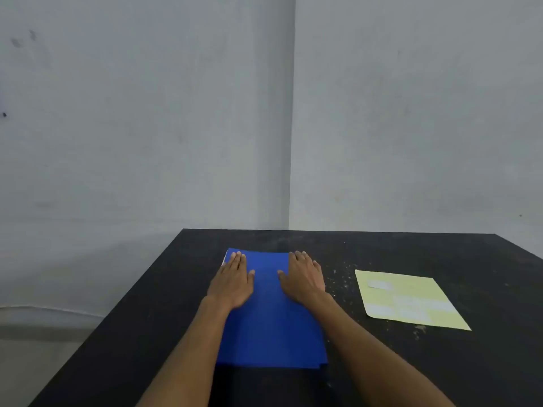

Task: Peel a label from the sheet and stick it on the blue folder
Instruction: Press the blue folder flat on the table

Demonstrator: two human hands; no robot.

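Head view, two hands, left hand (233,282), right hand (304,279), one blue folder (273,333), one sheet (408,301)

Matt black table (411,251), speckled

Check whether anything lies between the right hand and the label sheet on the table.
Nothing visible does. The right hand lies flat on the blue folder; only bare black table separates it from the yellow label sheet.

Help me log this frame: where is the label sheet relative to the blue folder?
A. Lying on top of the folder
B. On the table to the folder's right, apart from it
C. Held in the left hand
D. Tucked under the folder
B: the yellow label sheet lies flat on the table, right of the blue folder, with bare table between them; both the left hand and right hand rest flat on the folder.
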